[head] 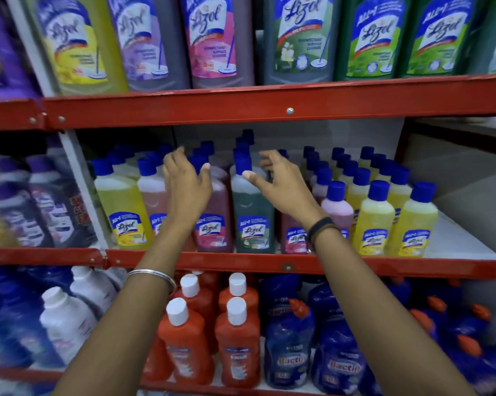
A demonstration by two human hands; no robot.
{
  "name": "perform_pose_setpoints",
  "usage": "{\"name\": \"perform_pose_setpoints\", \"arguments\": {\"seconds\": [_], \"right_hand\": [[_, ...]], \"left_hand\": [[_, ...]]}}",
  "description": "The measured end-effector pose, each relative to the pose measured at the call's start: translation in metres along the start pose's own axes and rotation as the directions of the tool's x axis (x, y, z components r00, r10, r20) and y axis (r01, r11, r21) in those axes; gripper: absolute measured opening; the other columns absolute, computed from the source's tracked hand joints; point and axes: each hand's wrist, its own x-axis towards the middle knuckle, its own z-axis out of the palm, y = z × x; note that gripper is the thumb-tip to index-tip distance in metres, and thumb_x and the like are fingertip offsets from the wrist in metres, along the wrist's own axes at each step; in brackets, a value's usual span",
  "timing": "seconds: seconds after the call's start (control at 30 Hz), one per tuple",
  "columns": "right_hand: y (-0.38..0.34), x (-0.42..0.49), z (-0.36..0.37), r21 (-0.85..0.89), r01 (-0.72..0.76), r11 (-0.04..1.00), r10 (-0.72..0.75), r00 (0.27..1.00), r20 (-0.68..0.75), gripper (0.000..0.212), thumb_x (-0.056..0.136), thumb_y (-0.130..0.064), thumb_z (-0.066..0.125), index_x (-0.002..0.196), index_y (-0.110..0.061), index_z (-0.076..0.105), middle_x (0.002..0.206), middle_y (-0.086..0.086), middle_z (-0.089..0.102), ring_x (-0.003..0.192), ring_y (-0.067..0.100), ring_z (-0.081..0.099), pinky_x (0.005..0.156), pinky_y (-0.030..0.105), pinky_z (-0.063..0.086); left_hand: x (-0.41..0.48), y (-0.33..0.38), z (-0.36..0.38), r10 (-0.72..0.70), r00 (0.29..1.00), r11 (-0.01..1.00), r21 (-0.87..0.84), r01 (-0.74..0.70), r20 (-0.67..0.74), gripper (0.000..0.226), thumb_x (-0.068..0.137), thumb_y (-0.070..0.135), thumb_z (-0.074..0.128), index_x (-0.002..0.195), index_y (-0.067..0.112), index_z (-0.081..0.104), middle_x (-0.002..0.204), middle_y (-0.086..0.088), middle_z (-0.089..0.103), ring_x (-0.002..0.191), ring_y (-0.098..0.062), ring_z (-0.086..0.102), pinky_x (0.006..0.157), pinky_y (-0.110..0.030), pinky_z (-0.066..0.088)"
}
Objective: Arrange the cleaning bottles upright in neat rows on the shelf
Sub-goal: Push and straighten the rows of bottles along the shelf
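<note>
Red-railed middle shelf (269, 262), stocked with upright blue-capped cleaning bottles (372, 221) in rows from front edge to back. Green bottle (252, 212) at front edge, centre, between both hands. Left hand (186, 184) and right hand (283, 184) raised, fingers spread, gripping nothing.

Bare shelf corner (452, 238) at right — packed bottle rows (373, 221) elsewhere

**Blue-capped bottles on the middle shelf**

The cleaning bottles (372, 221) stand upright on the red-edged shelf (269, 262) in rows running front to back — yellow at both ends, pink and one dark green bottle (254, 215) between. All wear blue caps and blue-and-white labels facing forward; the green one stands in the front row, taller than the small yellow ones at right.
</note>
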Motion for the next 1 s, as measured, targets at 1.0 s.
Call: {"name": "perform_pose_setpoints", "arguments": {"seconds": [1.0], "right_hand": [[-0.096,0.046,0.126,-0.142,0.342,0.929,-0.333,0.939,0.087,0.048,0.089,-0.015,0.055,0.136,-0.009,0.043,0.144,0.01,0.046,0.131,0.022,0.043,0.107,0.034,0.038]], "left_hand": [[0.068,-0.117,-0.087,0.219,0.971,0.929,0.286,-0.237,0.093,0.042,0.089,0.013,0.049,0.128,0.0,0.047,0.129,-0.022,0.053,0.123,-0.041,0.043,0.103,-0.05,0.038]]}}
